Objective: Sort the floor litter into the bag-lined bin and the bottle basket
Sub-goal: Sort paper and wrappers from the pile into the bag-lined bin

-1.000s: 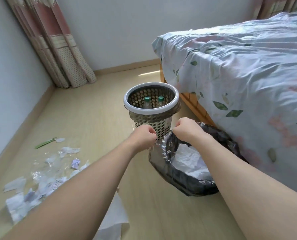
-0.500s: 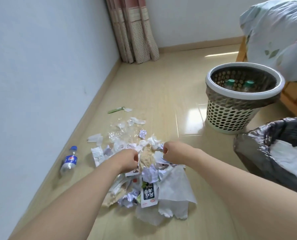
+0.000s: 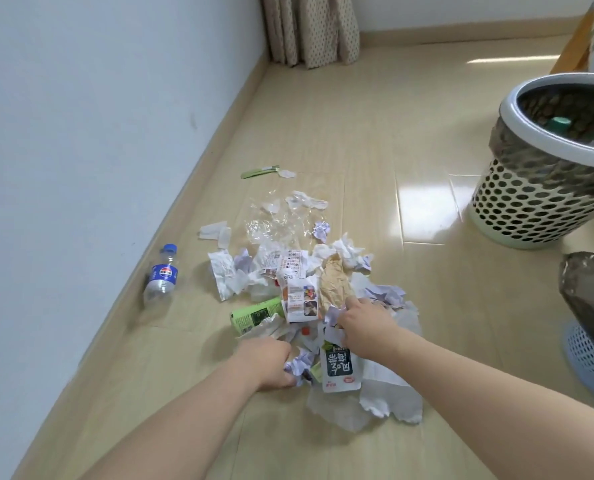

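Observation:
A pile of litter point(image 3: 299, 289) lies on the floor: crumpled white paper, printed wrappers, a brown paper bag point(image 3: 335, 284), a green carton point(image 3: 254, 313) and clear plastic film point(image 3: 274, 220). My left hand point(image 3: 267, 362) grips a crumpled paper ball point(image 3: 299, 363) at the pile's near edge. My right hand point(image 3: 361, 322) curls its fingers into crumpled paper beside the brown bag. A plastic bottle point(image 3: 162, 271) with a blue cap lies by the left wall. The perforated bottle basket point(image 3: 545, 188) at the right holds green-capped bottles. The black bag-lined bin point(image 3: 593, 306) shows at the right edge.
A white wall with a skirting board point(image 3: 198, 168) runs along the left. Curtains point(image 3: 309, 26) hang at the far corner. A green strip point(image 3: 259, 171) lies apart from the pile. A bed corner point(image 3: 590, 32) shows at top right.
My view swung from the bins to the litter pile. Both hands dropped into the pile and closed on crumpled paper.

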Motion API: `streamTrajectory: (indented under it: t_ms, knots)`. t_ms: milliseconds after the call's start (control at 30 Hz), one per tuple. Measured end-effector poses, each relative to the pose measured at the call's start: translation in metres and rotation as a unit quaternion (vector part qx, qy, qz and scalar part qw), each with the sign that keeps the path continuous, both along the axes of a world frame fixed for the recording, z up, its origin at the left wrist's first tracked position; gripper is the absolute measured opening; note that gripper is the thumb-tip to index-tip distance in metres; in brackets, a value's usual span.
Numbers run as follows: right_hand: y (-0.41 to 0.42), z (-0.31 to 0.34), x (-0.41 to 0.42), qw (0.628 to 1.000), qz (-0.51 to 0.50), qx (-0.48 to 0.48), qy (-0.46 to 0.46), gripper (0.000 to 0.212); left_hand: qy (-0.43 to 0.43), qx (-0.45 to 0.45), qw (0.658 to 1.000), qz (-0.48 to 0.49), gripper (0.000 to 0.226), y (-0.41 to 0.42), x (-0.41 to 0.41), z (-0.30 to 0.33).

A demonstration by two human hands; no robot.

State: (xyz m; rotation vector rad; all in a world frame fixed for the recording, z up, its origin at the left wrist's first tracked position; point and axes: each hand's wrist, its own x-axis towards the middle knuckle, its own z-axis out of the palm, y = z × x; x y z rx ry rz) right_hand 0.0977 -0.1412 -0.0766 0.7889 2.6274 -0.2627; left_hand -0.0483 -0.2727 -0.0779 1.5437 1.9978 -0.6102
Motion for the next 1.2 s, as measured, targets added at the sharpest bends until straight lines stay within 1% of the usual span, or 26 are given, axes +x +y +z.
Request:
streamTrajectory:
  t_ms: [67, 133, 167, 233, 300, 400, 467, 533, 567, 633, 733, 800, 833, 900, 1000, 1133, 1200]
  knots:
    - [0.000, -0.003, -0.001, 1.000, 0.002, -0.002, 0.000, 0.030, 0.006, 0.029, 0.999, 0.017, 0.020, -0.003, 0.003, -0.008]
    - [0.003, 0.002, -0.003, 0.999, -0.021, -0.016, 0.020, 0.015, 0.003, 0.025, 0.999, 0.027, 0.015, -0.002, 0.002, -0.008]
    - [0.005, 0.007, -0.004, 0.998, -0.038, -0.032, 0.033, 0.016, -0.015, 0.015, 0.999, 0.038, 0.014, 0.000, 0.000, -0.005]
    - [0.010, 0.018, -0.005, 0.992, -0.070, -0.077, 0.068, 0.026, -0.052, 0.005, 0.996, 0.074, 0.008, 0.006, -0.006, 0.008]
    - [0.015, 0.030, -0.004, 0.983, -0.094, -0.116, 0.110, 0.025, -0.088, 0.024, 0.987, 0.130, 0.014, 0.015, -0.016, 0.024]
    - [0.023, 0.058, 0.003, 0.968, -0.131, -0.158, 0.145, 0.018, -0.113, 0.079, 0.966, 0.219, 0.027, 0.031, -0.022, 0.060]
    - [0.033, 0.081, 0.015, 0.953, -0.172, -0.184, 0.168, 0.018, -0.126, 0.108, 0.956, 0.243, 0.024, 0.044, -0.020, 0.084]
    - [0.047, 0.106, 0.036, 0.936, -0.207, -0.196, 0.208, 0.016, -0.181, 0.144, 0.935, 0.268, 0.017, 0.060, -0.012, 0.109]
    - [0.055, 0.119, 0.050, 0.927, -0.224, -0.193, 0.232, 0.018, -0.212, 0.168, 0.918, 0.289, 0.018, 0.070, -0.004, 0.120]
    - [0.073, 0.141, 0.079, 0.910, -0.256, -0.176, 0.274, 0.024, -0.269, 0.213, 0.889, 0.302, 0.016, 0.093, 0.016, 0.143]
    - [0.102, 0.168, 0.133, 0.887, -0.310, -0.145, 0.310, 0.020, -0.364, 0.268, 0.845, 0.286, 0.013, 0.129, 0.062, 0.169]
    - [0.118, 0.180, 0.168, 0.874, -0.350, -0.111, 0.319, 0.019, -0.405, 0.285, 0.827, 0.266, 0.013, 0.151, 0.096, 0.179]
    - [0.126, 0.184, 0.190, 0.866, -0.374, -0.091, 0.319, 0.022, -0.417, 0.287, 0.826, 0.248, 0.013, 0.163, 0.119, 0.183]
    - [0.137, 0.190, 0.232, 0.859, -0.414, -0.054, 0.298, 0.024, -0.435, 0.284, 0.828, 0.212, 0.013, 0.184, 0.164, 0.188]
    - [0.146, 0.189, 0.289, 0.851, -0.459, -0.011, 0.255, 0.022, -0.440, 0.278, 0.839, 0.160, 0.010, 0.212, 0.228, 0.189]
    - [0.152, 0.179, 0.361, 0.836, -0.515, 0.013, 0.189, 0.024, -0.433, 0.266, 0.855, 0.106, 0.009, 0.242, 0.309, 0.174]
    - [0.152, 0.175, 0.383, 0.822, -0.545, 0.002, 0.163, 0.018, -0.413, 0.250, 0.872, 0.081, 0.010, 0.247, 0.339, 0.163]
